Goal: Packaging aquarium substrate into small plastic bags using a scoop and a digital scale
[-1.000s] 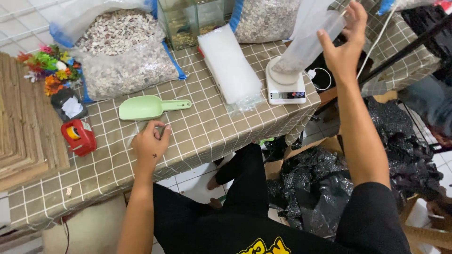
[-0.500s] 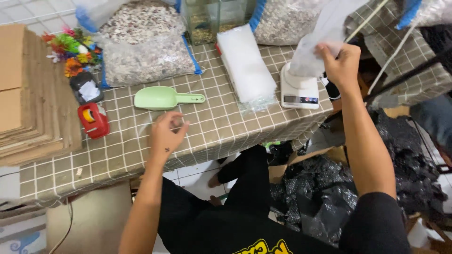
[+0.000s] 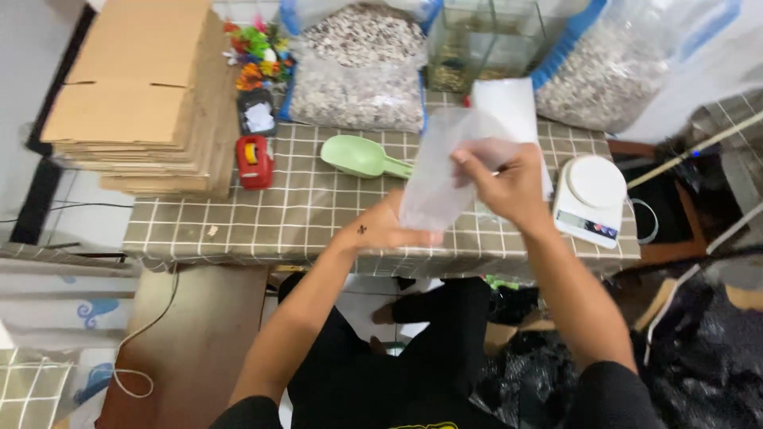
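From the head view, we hold a clear bag (image 3: 445, 171) above the checked surface (image 3: 302, 206), between both hands. Our left hand (image 3: 385, 230) is closed on the bag's lower end from below, and our right hand (image 3: 505, 183) pinches its upper edge, fingers clamped on the film. The two hands stand near each other but do not touch; the bag spans the gap, tilted, its mouth toward the right hand.

To do this well, we judge the grip should stay light at the rim so the thin film can part, with the lower hand keeping the bottom steady and the bag clear of the surface.

Just beyond the bag lies a green scoop (image 3: 362, 156), and behind it a big sack of pale chips (image 3: 358, 75). A white scale (image 3: 592, 199) sits to the right of our right hand. Flat cartons (image 3: 131, 99) are stacked well off to the left, beside a red tape holder (image 3: 254, 161).
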